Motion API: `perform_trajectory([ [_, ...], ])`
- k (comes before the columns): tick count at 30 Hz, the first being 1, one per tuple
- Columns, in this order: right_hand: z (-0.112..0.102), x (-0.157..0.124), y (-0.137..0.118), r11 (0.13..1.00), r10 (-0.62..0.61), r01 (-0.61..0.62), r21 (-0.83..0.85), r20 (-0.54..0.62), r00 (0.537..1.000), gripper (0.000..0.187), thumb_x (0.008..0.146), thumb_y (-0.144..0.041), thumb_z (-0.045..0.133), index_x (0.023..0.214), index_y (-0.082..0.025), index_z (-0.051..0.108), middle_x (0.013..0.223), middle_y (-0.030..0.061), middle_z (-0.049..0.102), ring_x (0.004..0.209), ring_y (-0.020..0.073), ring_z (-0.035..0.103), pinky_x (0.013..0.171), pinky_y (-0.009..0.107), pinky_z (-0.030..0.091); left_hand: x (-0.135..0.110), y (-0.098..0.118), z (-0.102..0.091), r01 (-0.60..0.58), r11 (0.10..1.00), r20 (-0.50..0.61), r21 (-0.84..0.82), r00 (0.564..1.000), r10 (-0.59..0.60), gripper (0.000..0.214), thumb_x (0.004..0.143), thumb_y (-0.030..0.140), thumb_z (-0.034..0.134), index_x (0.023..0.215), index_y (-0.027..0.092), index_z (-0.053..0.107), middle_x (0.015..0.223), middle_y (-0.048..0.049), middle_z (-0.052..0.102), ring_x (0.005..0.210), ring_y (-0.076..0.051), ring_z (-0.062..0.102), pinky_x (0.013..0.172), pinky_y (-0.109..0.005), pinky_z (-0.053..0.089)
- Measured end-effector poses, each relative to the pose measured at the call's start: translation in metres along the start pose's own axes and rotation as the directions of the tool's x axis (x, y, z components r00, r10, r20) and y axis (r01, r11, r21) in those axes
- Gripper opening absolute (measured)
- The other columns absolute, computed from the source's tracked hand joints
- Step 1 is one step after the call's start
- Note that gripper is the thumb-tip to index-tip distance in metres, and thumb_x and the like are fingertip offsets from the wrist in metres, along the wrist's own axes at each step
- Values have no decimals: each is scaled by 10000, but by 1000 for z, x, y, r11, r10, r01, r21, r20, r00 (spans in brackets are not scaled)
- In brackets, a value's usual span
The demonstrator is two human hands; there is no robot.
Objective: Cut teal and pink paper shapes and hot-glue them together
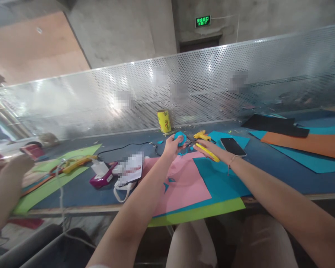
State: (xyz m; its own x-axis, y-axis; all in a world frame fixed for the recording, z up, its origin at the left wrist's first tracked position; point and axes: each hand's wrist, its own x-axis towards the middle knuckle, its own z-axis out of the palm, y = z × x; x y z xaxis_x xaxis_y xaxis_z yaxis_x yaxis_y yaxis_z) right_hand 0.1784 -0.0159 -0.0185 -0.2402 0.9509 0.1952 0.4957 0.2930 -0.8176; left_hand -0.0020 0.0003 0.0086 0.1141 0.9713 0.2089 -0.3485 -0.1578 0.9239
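My left hand (171, 146) is closed on a small rounded piece of blue paper (180, 137), held above the far edge of the coloured sheets. In my right hand (206, 144) are scissors (208, 152) with yellow handles, their blades pointing left toward the blue piece. Whether the blades touch the paper I cannot tell. Thin blue offcuts hang or lie just under my hands. Below them a pink sheet (190, 182) with small blue scraps lies over a blue sheet (220, 175) and a lime green sheet (226, 206).
A yellow can-shaped object (163, 121) stands by the perforated metal screen (145, 85). Beyond my right hand are a yellow glue gun (202, 135) and a phone (233, 146). Orange sheets (309, 143) lie right. Leftward are a purple power strip (102, 180), cables and another person's arm (8, 186).
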Motion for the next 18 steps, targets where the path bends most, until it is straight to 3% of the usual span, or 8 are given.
perform_trajectory([
  [5, -1, 1, -2, 985, 32, -46, 169, 87, 996, 275, 788, -500, 503, 763, -231, 453, 497, -63, 353, 364, 89, 326, 345, 217, 271, 2, 1, -2, -6, 1000, 5, 5, 1000, 6, 216, 624, 234, 696, 667, 157, 499, 554, 55, 461, 439, -56, 462, 457, -205, 446],
  [11, 0, -7, -10, 997, -83, 82, -15, -53, 995, 255, 781, -454, 535, 841, -207, 515, 496, -73, 310, 371, 74, 292, 353, 210, 226, 1, 4, -1, 22, 1000, -17, 14, 1000, -21, 225, 621, 224, 716, 666, 148, 509, 561, 47, 471, 465, -62, 483, 481, -213, 460],
  [14, -1, -8, -14, 1000, -20, 20, 4, -46, 999, 218, 791, -403, 541, 866, -200, 519, 476, -77, 308, 360, 72, 283, 350, 212, 218, 0, 5, 0, 15, 1000, -2, -1, 1000, -15, 194, 630, 205, 701, 667, 142, 521, 554, 43, 480, 467, -63, 480, 471, -204, 451],
  [18, -2, -10, -21, 999, 10, -9, 31, -27, 1000, 216, 805, -403, 527, 763, -194, 496, 454, -69, 320, 356, 77, 309, 348, 214, 234, -2, 5, 2, 30, 999, -25, -33, 999, -31, 181, 638, 196, 690, 659, 140, 520, 551, 41, 495, 458, -62, 480, 462, -196, 441],
])
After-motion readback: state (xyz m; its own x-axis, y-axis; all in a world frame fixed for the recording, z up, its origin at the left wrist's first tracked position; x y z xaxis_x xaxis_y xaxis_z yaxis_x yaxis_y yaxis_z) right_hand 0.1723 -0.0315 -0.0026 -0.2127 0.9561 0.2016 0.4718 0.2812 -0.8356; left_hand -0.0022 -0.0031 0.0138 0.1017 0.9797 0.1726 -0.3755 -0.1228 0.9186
